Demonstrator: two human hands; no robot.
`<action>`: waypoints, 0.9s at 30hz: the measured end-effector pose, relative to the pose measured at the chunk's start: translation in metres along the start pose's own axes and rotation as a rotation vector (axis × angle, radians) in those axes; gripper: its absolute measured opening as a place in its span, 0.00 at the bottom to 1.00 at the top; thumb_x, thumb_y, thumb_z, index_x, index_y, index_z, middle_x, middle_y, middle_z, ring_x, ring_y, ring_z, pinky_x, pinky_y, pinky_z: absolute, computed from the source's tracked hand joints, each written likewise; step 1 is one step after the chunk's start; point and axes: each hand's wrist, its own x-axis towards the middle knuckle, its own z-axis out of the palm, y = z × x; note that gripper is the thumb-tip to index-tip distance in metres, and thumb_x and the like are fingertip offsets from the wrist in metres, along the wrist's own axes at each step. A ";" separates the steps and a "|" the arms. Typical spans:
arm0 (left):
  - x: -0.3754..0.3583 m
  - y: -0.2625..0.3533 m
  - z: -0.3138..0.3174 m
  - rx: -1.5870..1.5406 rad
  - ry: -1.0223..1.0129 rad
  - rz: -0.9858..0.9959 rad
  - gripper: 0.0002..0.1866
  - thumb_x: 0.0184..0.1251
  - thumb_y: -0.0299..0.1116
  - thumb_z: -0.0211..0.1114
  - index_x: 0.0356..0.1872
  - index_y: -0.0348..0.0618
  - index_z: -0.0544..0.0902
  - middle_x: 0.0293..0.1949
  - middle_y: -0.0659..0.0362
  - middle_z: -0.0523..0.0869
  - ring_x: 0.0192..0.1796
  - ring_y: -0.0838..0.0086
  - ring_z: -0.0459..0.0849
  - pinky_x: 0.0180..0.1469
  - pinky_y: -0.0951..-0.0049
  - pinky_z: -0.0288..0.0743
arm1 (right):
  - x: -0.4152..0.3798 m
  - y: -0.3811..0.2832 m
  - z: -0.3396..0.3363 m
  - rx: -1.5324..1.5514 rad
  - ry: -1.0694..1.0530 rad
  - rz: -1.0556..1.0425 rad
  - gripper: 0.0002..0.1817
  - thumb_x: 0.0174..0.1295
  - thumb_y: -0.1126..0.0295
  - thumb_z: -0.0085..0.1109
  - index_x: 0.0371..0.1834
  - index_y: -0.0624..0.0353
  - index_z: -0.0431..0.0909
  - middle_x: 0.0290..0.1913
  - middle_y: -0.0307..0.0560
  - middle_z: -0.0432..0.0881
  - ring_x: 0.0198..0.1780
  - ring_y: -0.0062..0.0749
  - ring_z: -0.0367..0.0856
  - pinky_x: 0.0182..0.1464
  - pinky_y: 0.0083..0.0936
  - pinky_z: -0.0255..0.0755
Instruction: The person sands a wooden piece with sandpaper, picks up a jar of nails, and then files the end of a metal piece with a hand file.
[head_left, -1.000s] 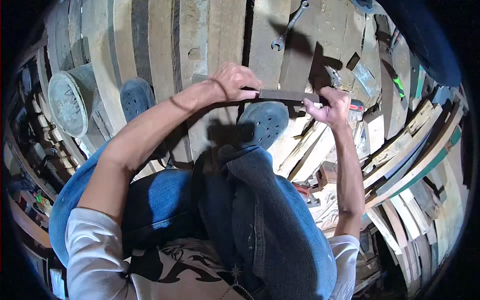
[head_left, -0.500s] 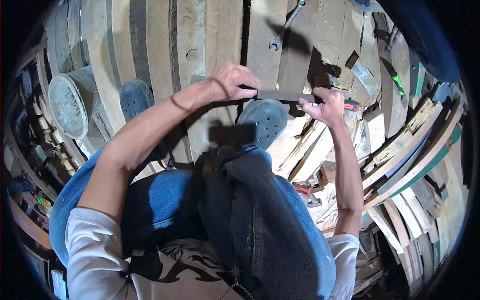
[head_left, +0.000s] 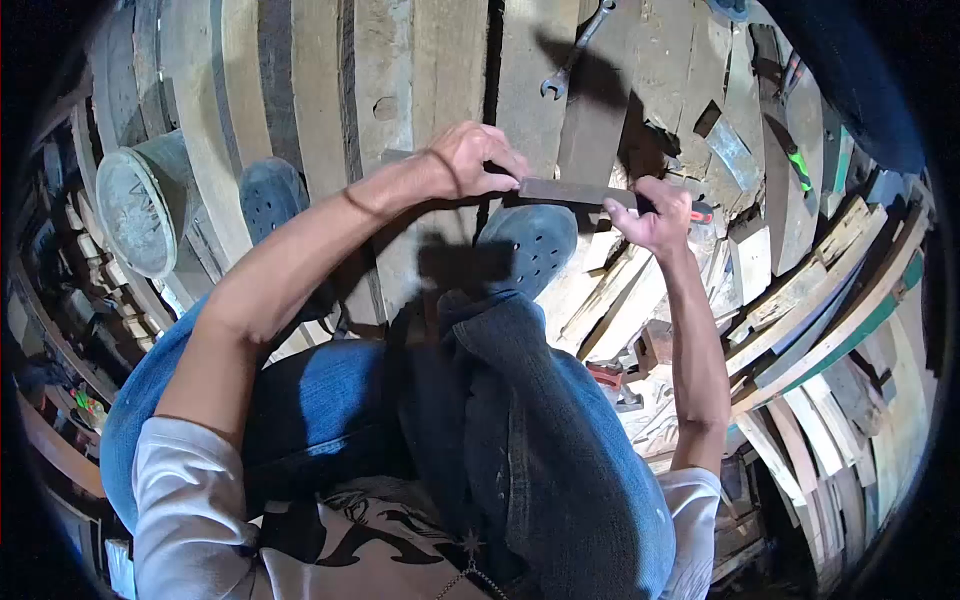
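Your left hand [head_left: 470,160] is curled shut round one end of a flat metal file [head_left: 575,192], fingers wrapped over the top w/ thumb side toward you. Your right hand [head_left: 655,215] pinches the other end, fingertips pressed together on the bar near its red handle [head_left: 705,212]. The file lies roughly level betw. both hands, just above your right shoe [head_left: 530,245], a dark perforated clog. What the file bears on underneath is hidden by the hands; can't tell.

Your left shoe [head_left: 272,195], same type, sits on the plank floor [head_left: 320,100] further left. Both knees in blue jeans [head_left: 520,430] fill the lower middle; white sleeves at the bottom edges.

Nearby items:
- Open-end wrench [head_left: 575,50] lies on the planks above the file, well apart from both hands.
- Grey bucket [head_left: 135,205] stands at far left, near the left shoe, tipped in the fisheye view.
- Pile of wood offcuts [head_left: 800,310] spreads to the right of your right forearm, incl. a board w/ a green edge [head_left: 860,320].
- A small bright green item [head_left: 797,165] shows upper right among scrap; too small to ID.
- Dark blue shape [head_left: 850,70] at top right corner, prob. fabric, unclear.
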 end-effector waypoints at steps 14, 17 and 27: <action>0.002 -0.001 0.000 0.023 -0.009 -0.055 0.10 0.50 0.28 0.75 0.37 0.46 0.92 0.39 0.60 0.92 0.41 0.65 0.88 0.48 0.66 0.83 | 0.003 -0.012 -0.005 -0.202 0.048 -0.032 0.27 0.41 0.46 0.73 0.11 0.57 0.72 0.12 0.46 0.71 0.15 0.42 0.73 0.21 0.33 0.66; 0.002 0.002 -0.001 0.001 -0.007 -0.055 0.10 0.50 0.28 0.75 0.36 0.46 0.91 0.39 0.61 0.92 0.41 0.65 0.88 0.47 0.66 0.83 | 0.000 -0.011 -0.006 -0.072 0.082 -0.056 0.27 0.42 0.44 0.72 0.12 0.57 0.73 0.12 0.46 0.72 0.15 0.42 0.73 0.21 0.33 0.65; 0.003 0.005 0.001 0.047 -0.009 -0.056 0.11 0.49 0.30 0.77 0.36 0.45 0.91 0.39 0.59 0.92 0.41 0.64 0.88 0.46 0.66 0.82 | -0.003 -0.020 -0.011 -0.173 0.002 0.048 0.23 0.42 0.51 0.76 0.13 0.58 0.75 0.13 0.45 0.74 0.15 0.40 0.74 0.21 0.32 0.68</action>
